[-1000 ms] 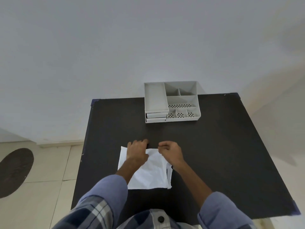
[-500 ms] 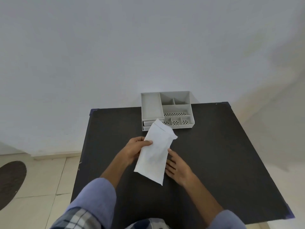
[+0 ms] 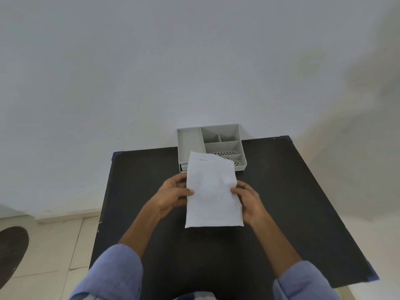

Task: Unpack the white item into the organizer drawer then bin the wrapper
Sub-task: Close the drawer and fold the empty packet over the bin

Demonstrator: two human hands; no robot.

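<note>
I see both hands lifted over the black table (image 3: 281,191), gripping a white packet (image 3: 213,191) by its long edges — left hand (image 3: 173,194) with the thumb across the front, right hand (image 3: 249,201) pinching the opposite edge. Beyond the fingertips, the packet's top edge overlaps the grey organizer (image 3: 190,139) — it sits at the table's far edge against the wall.

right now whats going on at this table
A person is holding a white packet up over the black table, left hand on one side edge and right hand on the other. The packet looks closed, nothing taken out yet. The grey organizer sits at the far edge of the table against the wall, its lower front partly hidden behind the packet. No bin is in view.
</note>
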